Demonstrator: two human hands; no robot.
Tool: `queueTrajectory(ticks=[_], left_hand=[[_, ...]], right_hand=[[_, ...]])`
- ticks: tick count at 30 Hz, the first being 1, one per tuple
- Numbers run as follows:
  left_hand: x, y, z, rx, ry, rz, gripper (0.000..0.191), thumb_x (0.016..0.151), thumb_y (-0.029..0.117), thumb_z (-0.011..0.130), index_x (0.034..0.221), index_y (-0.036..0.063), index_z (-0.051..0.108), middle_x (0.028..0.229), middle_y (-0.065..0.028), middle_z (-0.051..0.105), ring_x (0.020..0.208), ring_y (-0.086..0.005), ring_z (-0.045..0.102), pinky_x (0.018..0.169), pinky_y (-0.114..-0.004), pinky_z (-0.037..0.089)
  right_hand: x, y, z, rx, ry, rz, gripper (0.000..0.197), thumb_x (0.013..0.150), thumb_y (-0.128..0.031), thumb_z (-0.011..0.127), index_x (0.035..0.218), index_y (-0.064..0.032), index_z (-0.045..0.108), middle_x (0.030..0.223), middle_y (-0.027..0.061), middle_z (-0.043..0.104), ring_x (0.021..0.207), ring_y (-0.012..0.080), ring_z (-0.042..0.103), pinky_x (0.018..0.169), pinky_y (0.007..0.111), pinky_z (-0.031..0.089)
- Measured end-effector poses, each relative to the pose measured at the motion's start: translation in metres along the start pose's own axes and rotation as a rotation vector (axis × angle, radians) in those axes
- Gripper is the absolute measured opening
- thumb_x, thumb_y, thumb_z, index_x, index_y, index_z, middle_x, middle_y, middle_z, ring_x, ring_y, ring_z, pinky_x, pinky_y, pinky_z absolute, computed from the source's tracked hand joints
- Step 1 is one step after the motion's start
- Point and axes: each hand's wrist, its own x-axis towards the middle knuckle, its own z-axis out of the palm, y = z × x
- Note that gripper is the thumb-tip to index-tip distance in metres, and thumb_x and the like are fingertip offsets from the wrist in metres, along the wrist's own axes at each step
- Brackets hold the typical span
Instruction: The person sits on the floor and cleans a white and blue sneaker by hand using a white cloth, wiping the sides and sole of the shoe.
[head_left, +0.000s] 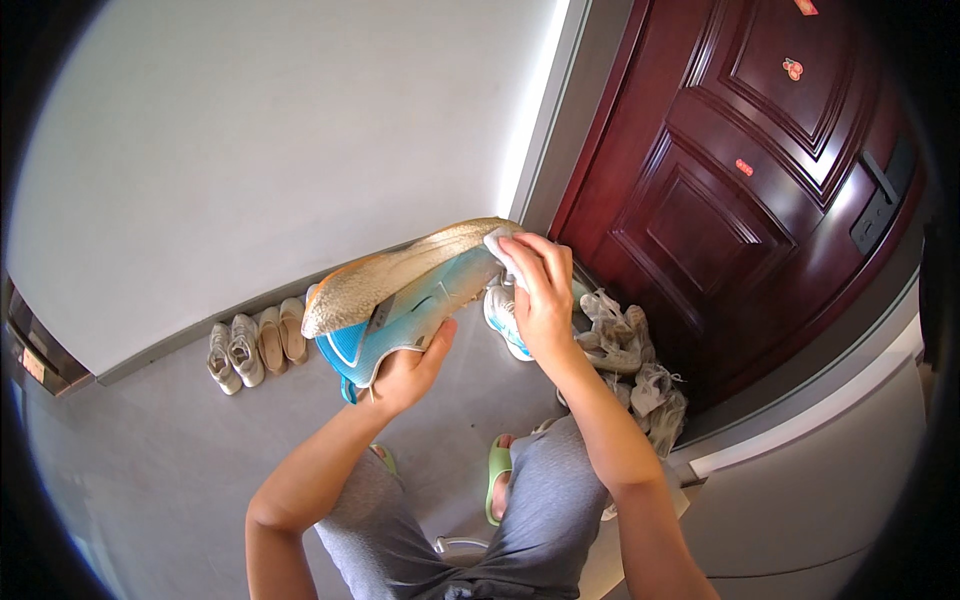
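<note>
A blue running shoe (420, 300) with a thick, dirt-stained cream midsole is held up on its side, its heel to the left and its toe to the upper right. My left hand (409, 375) reaches inside the shoe's opening, with the thumb against the upper. Pinched in the fingers of my right hand (544, 289) is a white wipe or folded cloth (506, 251), pressed against the toe end. A white and blue sneaker (506, 315) stands on the floor behind, partly hidden by my right hand.
Off-white sneakers (234, 352) and beige flats (282, 335) line the baseboard at left. Several more shoes (626, 345) are heaped by the dark red door (697, 187). A pale wall (285, 150) rises in front. Green slippers (497, 476) are on my feet, on the grey floor (172, 465).
</note>
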Motion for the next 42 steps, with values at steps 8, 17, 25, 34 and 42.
queueTrajectory(ticks=[8, 17, 25, 34, 42], left_hand=[[-0.002, -0.003, 0.0, -0.111, 0.01, -0.051, 0.021, 0.09, 0.019, 0.068, 0.107, 0.0059, 0.069, 0.1, -0.0145, 0.069, 0.09, -0.0334, 0.065, 0.08, -0.043, 0.05], [0.0, -0.001, 0.001, -0.068, 0.02, -0.022, 0.022, 0.09, 0.018, 0.067, 0.107, 0.0047, 0.069, 0.101, -0.015, 0.069, 0.091, -0.0333, 0.065, 0.081, -0.043, 0.05], [0.002, 0.0, 0.0, 0.003, 0.024, 0.012, 0.022, 0.09, 0.017, 0.066, 0.108, 0.0048, 0.069, 0.102, -0.0142, 0.069, 0.092, -0.0328, 0.065, 0.082, -0.042, 0.05], [-0.001, 0.0, -0.004, -0.346, -0.06, -0.344, 0.024, 0.093, 0.016, 0.064, 0.114, 0.0039, 0.066, 0.101, -0.008, 0.068, 0.091, -0.024, 0.063, 0.083, -0.038, 0.049], [0.002, 0.001, -0.014, -0.665, -0.193, -0.665, 0.037, 0.096, 0.024, 0.061, 0.126, 0.0029, 0.059, 0.101, 0.0001, 0.061, 0.081, -0.0101, 0.053, 0.066, -0.025, 0.046]], right_hand=[[-0.003, -0.019, 0.007, 0.068, -0.171, -0.211, 0.049, 0.075, 0.008, 0.063, 0.121, -0.01, 0.065, 0.117, 0.0074, 0.06, 0.096, 0.0285, 0.057, 0.085, 0.038, 0.049], [-0.004, -0.024, 0.015, 0.089, -0.213, -0.302, 0.05, 0.076, 0.002, 0.064, 0.125, -0.0082, 0.063, 0.12, 0.0084, 0.059, 0.09, 0.0258, 0.056, 0.081, 0.037, 0.049], [-0.005, -0.02, 0.015, 0.103, -0.163, -0.191, 0.052, 0.074, 0.007, 0.062, 0.124, -0.0069, 0.063, 0.12, 0.0094, 0.059, 0.095, 0.0282, 0.056, 0.085, 0.04, 0.049], [-0.003, -0.014, 0.013, 0.079, -0.056, -0.115, 0.054, 0.073, 0.012, 0.062, 0.122, -0.0082, 0.065, 0.117, 0.0105, 0.061, 0.098, 0.0307, 0.058, 0.085, 0.04, 0.049], [-0.004, -0.013, 0.011, 0.003, -0.097, -0.142, 0.06, 0.07, 0.014, 0.06, 0.126, -0.0087, 0.064, 0.121, 0.0099, 0.059, 0.098, 0.0305, 0.056, 0.087, 0.04, 0.048]])
